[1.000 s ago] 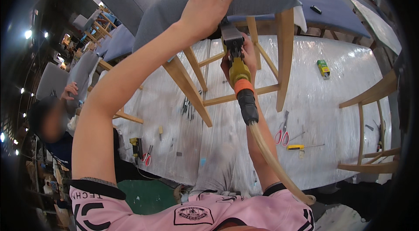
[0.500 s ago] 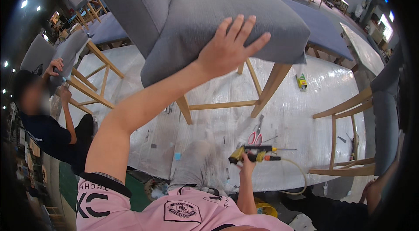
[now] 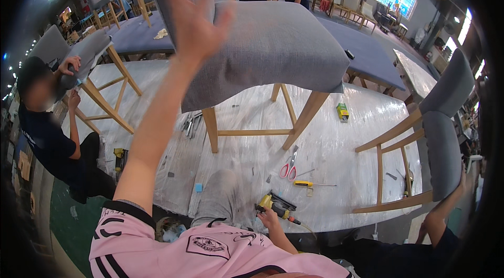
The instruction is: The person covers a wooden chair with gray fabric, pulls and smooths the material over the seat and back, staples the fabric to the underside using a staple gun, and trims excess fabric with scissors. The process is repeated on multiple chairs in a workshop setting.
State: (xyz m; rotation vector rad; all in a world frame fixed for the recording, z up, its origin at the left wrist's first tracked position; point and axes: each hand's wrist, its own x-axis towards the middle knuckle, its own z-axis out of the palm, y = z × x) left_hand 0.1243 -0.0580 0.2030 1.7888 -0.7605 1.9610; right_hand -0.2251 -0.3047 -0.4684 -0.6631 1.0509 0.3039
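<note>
The grey chair (image 3: 273,47) stands upright on the desk (image 3: 336,147), near the middle of it, with its light wooden legs on the clear plastic sheet that covers the desk. Its padded seat is turned toward the person and fills the upper middle of the view. The left hand (image 3: 191,21) is raised in front of the left edge of the seat, with the fingers spread and open; it is blurred, and I cannot tell if it touches the fabric or is just in front of it. The right hand (image 3: 270,218) is low, at the near edge of the desk, and it is closed around the yellow and black power tool (image 3: 276,206), which lies on the desk edge with a hose going off to the right.

Just beyond the tool lie red scissors (image 3: 289,169) and a yellow screwdriver (image 3: 310,184), both between the tool and the chair legs. A small green and yellow box (image 3: 342,111) lies further right, beside the right front leg. Some metal tools (image 3: 190,124) lie under the left side of the seat.

On the left, another person (image 3: 50,136) holds a second chair (image 3: 89,63) tilted at the desk edge. On the right, a third chair (image 3: 438,136) stands at the desk edge, and another person's hand (image 3: 457,191) grips it from below.
</note>
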